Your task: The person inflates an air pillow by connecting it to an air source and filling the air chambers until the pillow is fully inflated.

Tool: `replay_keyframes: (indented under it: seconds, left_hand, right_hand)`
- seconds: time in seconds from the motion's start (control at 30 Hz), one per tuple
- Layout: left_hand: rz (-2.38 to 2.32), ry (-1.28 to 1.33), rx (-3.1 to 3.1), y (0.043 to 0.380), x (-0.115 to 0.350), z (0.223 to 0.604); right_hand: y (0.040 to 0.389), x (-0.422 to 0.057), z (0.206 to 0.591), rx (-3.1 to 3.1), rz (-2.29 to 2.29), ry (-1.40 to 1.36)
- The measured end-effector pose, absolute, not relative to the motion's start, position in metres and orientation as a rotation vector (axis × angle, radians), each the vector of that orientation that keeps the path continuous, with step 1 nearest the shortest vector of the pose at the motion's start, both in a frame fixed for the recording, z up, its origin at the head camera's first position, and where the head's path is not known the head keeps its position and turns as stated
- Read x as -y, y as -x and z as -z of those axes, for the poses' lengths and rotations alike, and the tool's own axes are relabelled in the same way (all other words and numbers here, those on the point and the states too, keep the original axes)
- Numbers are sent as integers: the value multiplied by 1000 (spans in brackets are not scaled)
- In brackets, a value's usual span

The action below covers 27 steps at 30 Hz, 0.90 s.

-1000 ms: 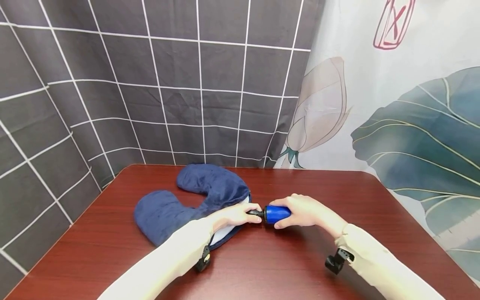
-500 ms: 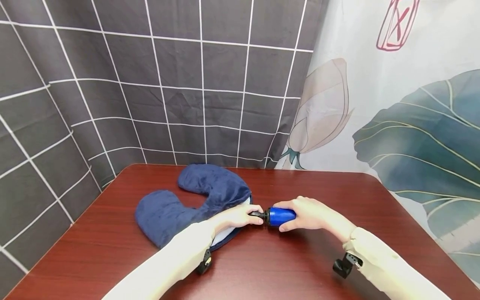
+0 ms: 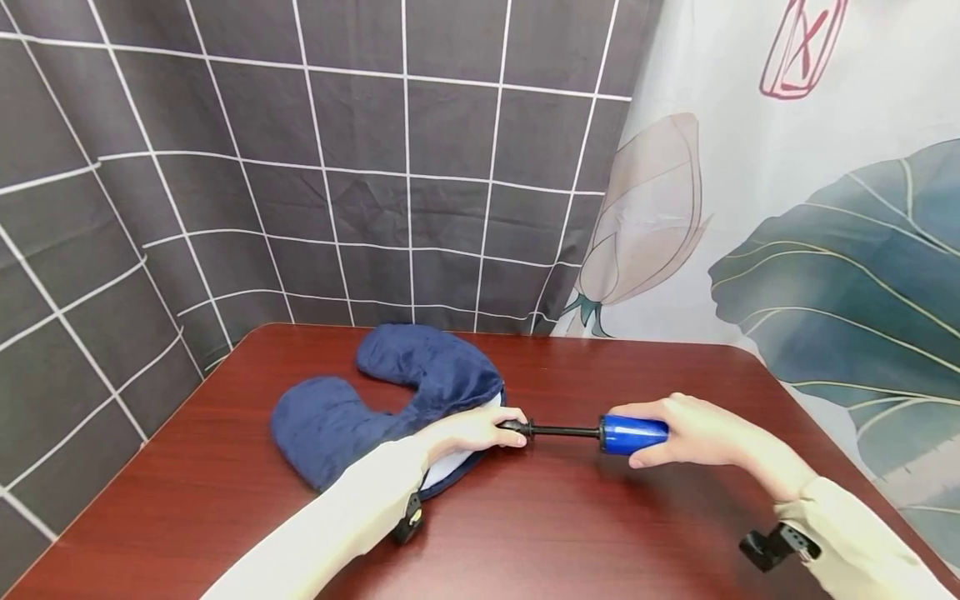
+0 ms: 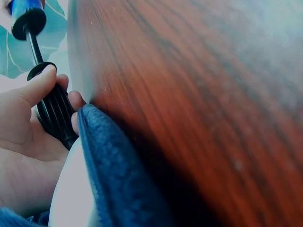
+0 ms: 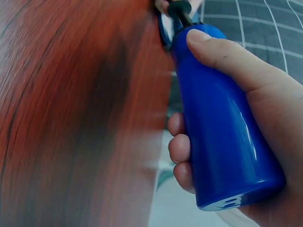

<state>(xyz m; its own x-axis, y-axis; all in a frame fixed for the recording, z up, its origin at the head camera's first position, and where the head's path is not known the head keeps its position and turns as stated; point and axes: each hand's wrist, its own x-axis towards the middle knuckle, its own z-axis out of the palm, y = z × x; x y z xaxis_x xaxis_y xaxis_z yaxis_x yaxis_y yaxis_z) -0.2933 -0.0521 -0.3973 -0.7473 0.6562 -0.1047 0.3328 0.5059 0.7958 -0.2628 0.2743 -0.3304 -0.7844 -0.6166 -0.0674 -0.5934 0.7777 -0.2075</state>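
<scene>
A hand pump with a blue body (image 3: 633, 435) and a black ribbed handle (image 4: 56, 111) lies level between the hands in the head view. The left hand (image 3: 476, 429) grips the black handle beside the opening of a navy U-shaped neck pillow (image 3: 438, 362). Around the blue body curl the thumb and fingers of the right hand (image 3: 697, 432). A length of black rod (image 3: 566, 431) shows between handle and body. White lining (image 4: 73, 189) is visible at the pillow's zipped edge. Whether the handle's far end touches the pillow is hidden by the left hand.
Under everything is a reddish-brown wooden table (image 3: 547, 533). Dark grid-patterned cloth (image 3: 360, 167) hangs behind it, and a pale curtain with flowers and leaves (image 3: 675, 283) hangs at the right. Each sleeve carries a black wrist camera (image 3: 776, 546).
The right hand has moved right with the blue body, pulling it away from the handle, so the rod now shows. The left hand and pillow stay nearly in place.
</scene>
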Motion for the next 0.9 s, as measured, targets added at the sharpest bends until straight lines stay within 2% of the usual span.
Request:
replay_keyframes:
  seconds: [0.3,0.9]
  left_hand:
    - [-1133,-823,-2357,294,51,398]
    - [-1097,-748,-2396,293,51,398]
  right_hand:
    - [260,-282,325,-2844,280,978]
    - [282,-190,349,-2854,173,1020]
